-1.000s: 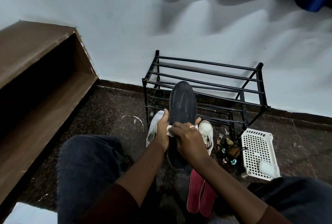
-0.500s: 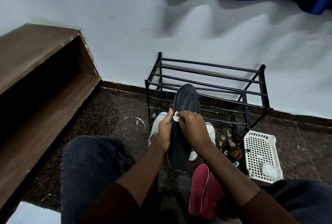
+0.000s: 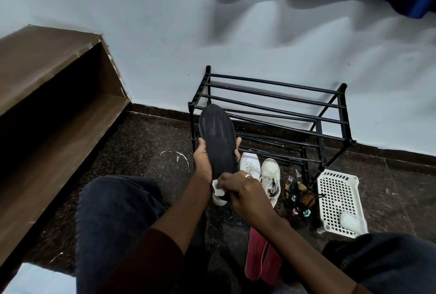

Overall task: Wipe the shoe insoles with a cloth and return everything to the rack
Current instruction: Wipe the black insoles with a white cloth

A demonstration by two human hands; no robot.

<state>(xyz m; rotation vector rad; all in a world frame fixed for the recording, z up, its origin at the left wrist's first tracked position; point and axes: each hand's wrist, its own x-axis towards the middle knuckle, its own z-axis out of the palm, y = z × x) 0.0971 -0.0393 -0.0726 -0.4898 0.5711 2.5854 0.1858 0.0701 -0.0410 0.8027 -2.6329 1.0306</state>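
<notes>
Over dark floor (image 3: 141,152) by white wall (image 3: 165,46), left hand (image 3: 203,159) grips insole (image 3: 218,138), right hand (image 3: 245,192) pinches cloth (image 3: 216,188).

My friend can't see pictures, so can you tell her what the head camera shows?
A seated person holds a black insole in the left hand and presses a white cloth to its lower end with the right hand. Nearby on the floor are white shoes, two red insoles, a white basket and a black rack.
</notes>
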